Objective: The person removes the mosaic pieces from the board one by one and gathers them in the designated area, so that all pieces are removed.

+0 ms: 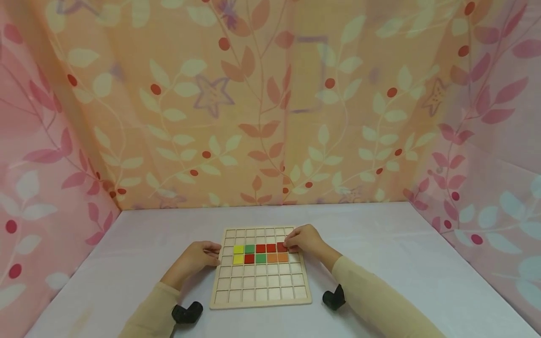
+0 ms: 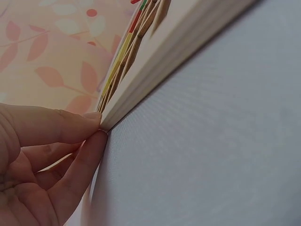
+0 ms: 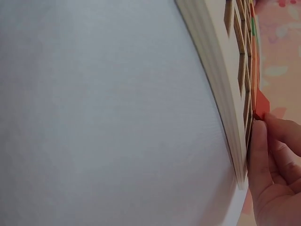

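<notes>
A square wooden grid board [image 1: 261, 306] lies flat on the white table. Two rows of coloured square tiles sit in its cells: yellow [image 1: 238, 259], green [image 1: 260, 258], red [image 1: 260, 249] and orange [image 1: 277, 257]. With thumb and finger, my right hand [image 1: 307, 240] pinches a red tile [image 3: 264, 104] at the right end of the upper row. That tile is tilted, one side raised above the grid. At the board's left edge, my left hand [image 1: 197, 258] grips the rim between thumb and finger; the fingertips meet at the edge in the left wrist view.
The white table [image 1: 363, 225] surrounds the board. Floral curtains [image 1: 253, 141] stand behind it and on both sides. Black wrist-worn pieces [image 1: 187, 312] show near both beige sleeves [image 1: 380, 295].
</notes>
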Demonstrator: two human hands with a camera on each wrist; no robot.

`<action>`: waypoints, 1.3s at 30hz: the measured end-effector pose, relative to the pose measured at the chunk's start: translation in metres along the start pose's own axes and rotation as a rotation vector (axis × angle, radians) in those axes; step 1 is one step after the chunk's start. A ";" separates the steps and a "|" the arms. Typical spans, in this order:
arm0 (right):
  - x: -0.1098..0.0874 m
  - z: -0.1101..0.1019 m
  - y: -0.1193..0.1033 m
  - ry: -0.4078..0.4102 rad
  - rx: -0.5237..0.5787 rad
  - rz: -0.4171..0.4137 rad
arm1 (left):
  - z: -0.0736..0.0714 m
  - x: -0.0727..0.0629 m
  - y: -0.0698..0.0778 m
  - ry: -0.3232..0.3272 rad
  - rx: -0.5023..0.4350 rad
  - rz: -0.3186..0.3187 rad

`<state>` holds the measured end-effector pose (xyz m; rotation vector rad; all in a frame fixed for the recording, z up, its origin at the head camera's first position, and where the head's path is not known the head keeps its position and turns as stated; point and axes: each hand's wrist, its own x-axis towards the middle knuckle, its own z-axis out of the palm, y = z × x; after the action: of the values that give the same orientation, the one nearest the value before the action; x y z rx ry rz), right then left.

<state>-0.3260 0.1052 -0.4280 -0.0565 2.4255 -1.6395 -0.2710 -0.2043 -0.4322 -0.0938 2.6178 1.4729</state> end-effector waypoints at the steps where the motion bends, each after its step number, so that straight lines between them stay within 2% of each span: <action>1: 0.000 0.000 0.000 0.000 0.004 0.004 | 0.000 0.000 0.001 0.001 -0.003 -0.002; 7: 0.000 -0.003 0.000 -0.009 0.030 0.048 | 0.000 0.001 0.005 -0.010 -0.012 0.008; 13: 0.002 -0.006 -0.002 -0.036 0.029 0.039 | -0.001 0.001 0.009 -0.007 -0.008 0.010; 25: 0.000 -0.007 -0.002 0.004 0.048 0.071 | 0.002 0.002 0.003 -0.004 -0.051 -0.005; 29: 0.000 -0.011 -0.004 0.030 0.014 0.100 | 0.002 0.003 0.001 -0.002 -0.053 -0.001; 39: -0.004 -0.026 -0.004 0.013 -0.034 0.079 | 0.001 0.000 0.001 0.008 -0.046 -0.019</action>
<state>-0.3281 0.1280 -0.4143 0.0440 2.4327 -1.5707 -0.2714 -0.2027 -0.4325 -0.1295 2.5819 1.5299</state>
